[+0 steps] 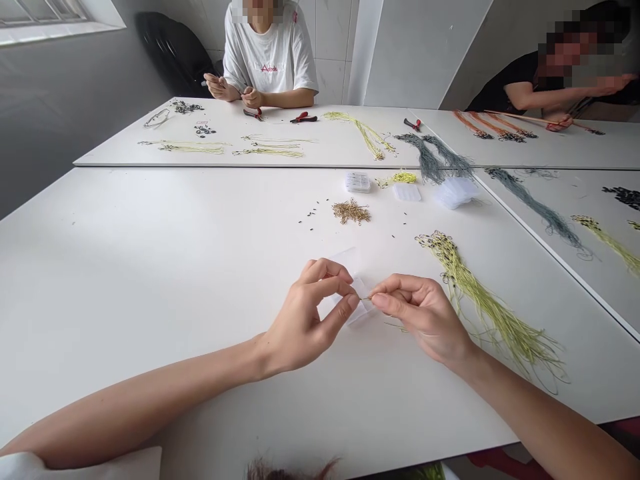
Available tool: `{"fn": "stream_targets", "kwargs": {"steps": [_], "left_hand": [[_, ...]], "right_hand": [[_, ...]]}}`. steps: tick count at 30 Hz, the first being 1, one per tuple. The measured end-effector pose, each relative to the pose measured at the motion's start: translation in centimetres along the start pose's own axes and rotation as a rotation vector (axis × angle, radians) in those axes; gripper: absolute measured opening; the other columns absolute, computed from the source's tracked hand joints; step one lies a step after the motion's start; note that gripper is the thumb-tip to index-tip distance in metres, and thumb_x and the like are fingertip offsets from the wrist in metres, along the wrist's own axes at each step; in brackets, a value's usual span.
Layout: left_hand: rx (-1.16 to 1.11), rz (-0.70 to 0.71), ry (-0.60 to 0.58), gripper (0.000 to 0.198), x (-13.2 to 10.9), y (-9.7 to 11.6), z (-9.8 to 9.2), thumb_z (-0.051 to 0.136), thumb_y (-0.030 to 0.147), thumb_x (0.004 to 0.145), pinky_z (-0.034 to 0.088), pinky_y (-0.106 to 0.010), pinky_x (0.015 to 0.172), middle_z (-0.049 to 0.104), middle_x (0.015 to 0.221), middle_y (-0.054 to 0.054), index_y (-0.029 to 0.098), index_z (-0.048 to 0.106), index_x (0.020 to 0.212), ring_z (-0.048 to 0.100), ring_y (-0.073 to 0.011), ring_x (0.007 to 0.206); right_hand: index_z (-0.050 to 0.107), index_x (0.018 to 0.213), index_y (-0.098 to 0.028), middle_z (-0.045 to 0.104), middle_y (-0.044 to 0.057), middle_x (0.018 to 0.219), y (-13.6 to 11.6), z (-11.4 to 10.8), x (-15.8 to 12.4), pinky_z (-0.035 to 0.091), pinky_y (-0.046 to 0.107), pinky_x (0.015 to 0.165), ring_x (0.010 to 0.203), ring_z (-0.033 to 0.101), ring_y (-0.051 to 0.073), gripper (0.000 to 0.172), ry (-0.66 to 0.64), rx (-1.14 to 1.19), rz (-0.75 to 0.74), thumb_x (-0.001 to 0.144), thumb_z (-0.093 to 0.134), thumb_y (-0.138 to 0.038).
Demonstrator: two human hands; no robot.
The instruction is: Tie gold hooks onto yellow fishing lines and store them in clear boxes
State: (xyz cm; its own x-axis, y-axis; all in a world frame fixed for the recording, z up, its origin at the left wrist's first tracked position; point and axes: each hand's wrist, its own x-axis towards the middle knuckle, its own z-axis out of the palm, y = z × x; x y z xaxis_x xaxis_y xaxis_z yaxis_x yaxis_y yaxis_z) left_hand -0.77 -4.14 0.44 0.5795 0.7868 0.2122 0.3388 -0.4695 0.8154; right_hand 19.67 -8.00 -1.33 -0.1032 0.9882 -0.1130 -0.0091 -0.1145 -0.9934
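Small brass hook, probably — pinched by right hand

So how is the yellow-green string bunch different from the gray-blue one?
The yellow-green cords are bright, the gray-blue cords dark. The yellow-green ones lie nearer, the gray-blue ones farther off, split in two. Both are thin and lie on the white table.
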Motion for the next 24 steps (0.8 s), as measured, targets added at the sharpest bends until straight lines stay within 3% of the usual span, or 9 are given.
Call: {"fn": "stream_targets", "kwargs": {"steps": [7,11,15,18,24], "left_hand": [[0.041,0.013,-0.067,0.013,0.1,0.0,0.0,0.056,0.026,0.091,0.045,-0.036,0.088,0.057,0.114,-0.006,0.022,0.069,0.093,0.05,-0.0202,0.107],[0.036,0.041,-0.084,0.018,0.2,0.1,-0.1,0.054,0.023,0.092,0.042,-0.038,0.093,0.058,0.106,-0.005,0.021,0.069,0.083,0.052,-0.0178,0.097],[-0.011,0.004,-0.106,0.018,0.3,0.3,-0.4,0.053,0.022,0.092,0.039,-0.04,0.098,0.058,0.106,-0.005,0.019,0.066,0.081,0.053,-0.0176,0.096],[-0.022,-0.011,-0.167,0.017,0.3,0.4,-0.4,0.054,0.02,0.091,0.039,-0.04,0.097,0.057,0.105,-0.005,0.018,0.065,0.079,0.054,-0.0178,0.095],[-0.029,-0.034,-0.16,0.016,0.2,0.1,-0.1,0.053,0.02,0.09,0.039,-0.037,0.095,0.057,0.103,-0.004,0.018,0.064,0.079,0.053,-0.0171,0.098]], "right_hand": [[0.069,0.076,-0.018,0.027,-0.008,0.051,0.1,0.3,-0.3,0.018,0.029,0.052,0.051,0.02,0.009,0.021,0.003,-0.08,-0.02,0.083,0.068,-0.037],[0.069,0.079,-0.018,0.023,-0.008,0.052,0.0,-0.1,-0.1,0.017,0.028,0.05,0.051,0.019,0.009,0.019,-0.063,-0.104,-0.022,0.083,0.069,-0.037],[0.068,0.078,-0.018,0.033,-0.006,0.056,-0.5,-1.1,0.5,0.018,0.028,0.049,0.052,0.023,0.009,0.02,-0.186,-0.144,0.021,0.082,0.069,-0.037],[0.065,0.074,-0.017,0.039,-0.004,0.059,-0.8,-1.4,0.8,0.02,0.027,0.05,0.054,0.028,0.01,0.02,-0.191,-0.117,0.021,0.082,0.068,-0.035],[0.059,0.07,-0.017,0.037,-0.005,0.059,-1.1,-1.2,0.4,0.021,0.026,0.051,0.055,0.029,0.009,0.021,-0.235,-0.053,0.0,0.083,0.068,-0.03]]}}
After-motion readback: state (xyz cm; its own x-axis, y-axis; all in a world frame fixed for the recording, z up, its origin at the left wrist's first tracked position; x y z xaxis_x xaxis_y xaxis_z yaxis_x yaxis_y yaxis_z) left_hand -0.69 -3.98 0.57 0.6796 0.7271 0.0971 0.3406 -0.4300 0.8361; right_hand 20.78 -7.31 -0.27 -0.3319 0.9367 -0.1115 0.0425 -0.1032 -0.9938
